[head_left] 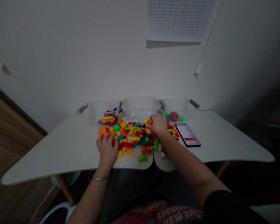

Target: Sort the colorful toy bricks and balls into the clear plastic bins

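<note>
The right hand [158, 125] curls its fingers [154, 117] narrow around an orange ball [150, 121] at the far edge of the pile of plastic bricks [135, 137]; the left hand [105, 150] spreads wide at the near edge. A loose grip can let the ball roll away.

Plastic bins [140, 107] stand behind toy bricks [134, 140] on the desk [60, 149].
</note>
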The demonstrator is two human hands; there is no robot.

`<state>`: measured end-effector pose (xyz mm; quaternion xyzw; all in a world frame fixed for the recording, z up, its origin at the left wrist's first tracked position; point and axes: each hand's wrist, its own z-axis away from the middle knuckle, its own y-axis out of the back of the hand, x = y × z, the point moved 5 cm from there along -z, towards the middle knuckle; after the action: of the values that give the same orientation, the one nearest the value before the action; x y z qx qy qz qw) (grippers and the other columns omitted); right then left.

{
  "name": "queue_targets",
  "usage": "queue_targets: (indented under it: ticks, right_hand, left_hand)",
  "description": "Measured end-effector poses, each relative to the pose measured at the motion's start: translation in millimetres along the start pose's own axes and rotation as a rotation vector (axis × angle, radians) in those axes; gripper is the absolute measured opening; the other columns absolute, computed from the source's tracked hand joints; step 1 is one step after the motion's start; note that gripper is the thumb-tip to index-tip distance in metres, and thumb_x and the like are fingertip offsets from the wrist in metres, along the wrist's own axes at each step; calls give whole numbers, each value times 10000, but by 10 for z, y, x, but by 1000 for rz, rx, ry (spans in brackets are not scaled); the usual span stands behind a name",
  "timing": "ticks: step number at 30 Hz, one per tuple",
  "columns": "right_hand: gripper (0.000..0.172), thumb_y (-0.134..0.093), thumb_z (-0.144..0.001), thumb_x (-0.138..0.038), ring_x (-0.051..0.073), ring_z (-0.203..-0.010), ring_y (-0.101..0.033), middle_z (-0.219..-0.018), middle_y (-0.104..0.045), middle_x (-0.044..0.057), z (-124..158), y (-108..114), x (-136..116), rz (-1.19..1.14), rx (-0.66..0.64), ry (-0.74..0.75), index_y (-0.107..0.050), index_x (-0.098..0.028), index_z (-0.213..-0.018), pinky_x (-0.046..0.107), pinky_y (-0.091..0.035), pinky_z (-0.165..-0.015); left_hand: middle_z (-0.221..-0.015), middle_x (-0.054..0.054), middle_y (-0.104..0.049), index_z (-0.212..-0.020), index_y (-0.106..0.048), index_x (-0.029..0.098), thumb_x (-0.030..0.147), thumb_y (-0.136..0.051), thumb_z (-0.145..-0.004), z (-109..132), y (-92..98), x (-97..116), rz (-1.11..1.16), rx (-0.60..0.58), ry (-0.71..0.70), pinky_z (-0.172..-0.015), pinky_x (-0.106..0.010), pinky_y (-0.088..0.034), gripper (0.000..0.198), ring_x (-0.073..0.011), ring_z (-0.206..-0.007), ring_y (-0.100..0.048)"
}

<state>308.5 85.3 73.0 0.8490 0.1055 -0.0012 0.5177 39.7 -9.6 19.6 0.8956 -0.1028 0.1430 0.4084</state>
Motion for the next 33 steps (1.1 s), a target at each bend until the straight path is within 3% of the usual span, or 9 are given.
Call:
queue_targets:
  ticks: [5,8,11,15,19,24,29,33]
  right_hand:
    - [381,-577,-820,-324,266,-1008,-589,-1104,-629,114,32,127,59,-109,2,-10,-660,-177,-1161,386,-431,-958]
    - [376,-592,-793,-280,232,-971,-601,-1123,-596,104,35,241,126,-256,37,25,-659,-171,-1147,330,-475,-904]
    - [381,-588,-772,-243,234,-1043,-577,-1119,-571,109,-6,397,268,-388,186,54,-643,-159,-1139,335,-470,-949]
    - [433,-511,-803,-222,245,-1116,-541,-1181,-546,138,-92,583,613,-427,455,-30,-577,-162,-1227,386,-471,-961]
    - [483,-435,-858,-220,244,-1173,-509,-1213,-548,137,-170,632,955,-375,579,-102,-511,-188,-1334,422,-422,-1020]
    - [499,-413,-828,-164,246,-1191,-496,-1223,-553,145,-219,485,1209,-430,561,-153,-540,-172,-1311,432,-398,-1048]
    - [516,-382,-793,-127,236,-1186,-504,-1244,-591,150,-218,285,1237,-405,478,-168,-561,-137,-1278,450,-365,-1076]
    - [483,-369,-794,-136,246,-1166,-522,-1229,-629,137,-202,196,1199,-343,409,-160,-596,-140,-1221,537,-256,-1124]
  left_hand:
    - [-1315,-137,-567,-1120,-681,182,369,-471,-879,1,-16,-14,16,-5,7,-1125,-538,-243,370,-322,-1317,-361]
    - [-1304,-135,-578,-1110,-682,182,364,-470,-877,3,-9,-5,22,-4,-2,-1125,-537,-240,364,-319,-1315,-364]
    - [-1291,-132,-586,-1097,-686,189,363,-463,-879,4,10,8,18,-2,4,-1121,-544,-243,357,-322,-1327,-347]
    - [-1269,-141,-595,-1085,-691,183,360,-464,-878,1,33,31,13,-7,4,-1123,-537,-246,355,-323,-1317,-355]
    - [-1255,-134,-600,-1076,-691,195,354,-469,-873,-6,46,41,22,-5,6,-1124,-533,-248,339,-323,-1312,-358]
    - [-1236,-140,-610,-1065,-690,183,348,-461,-882,-18,36,45,11,-10,-25,-1135,-511,-247,337,-304,-1290,-396]
    - [-1254,-140,-606,-1060,-696,183,347,-468,-880,-11,26,33,12,-2,-22,-1130,-518,-251,333,-306,-1299,-389]
    - [-1251,-143,-604,-1059,-696,181,351,-475,-877,-8,27,33,15,1,-26,-1134,-514,-249,333,-306,-1299,-387]
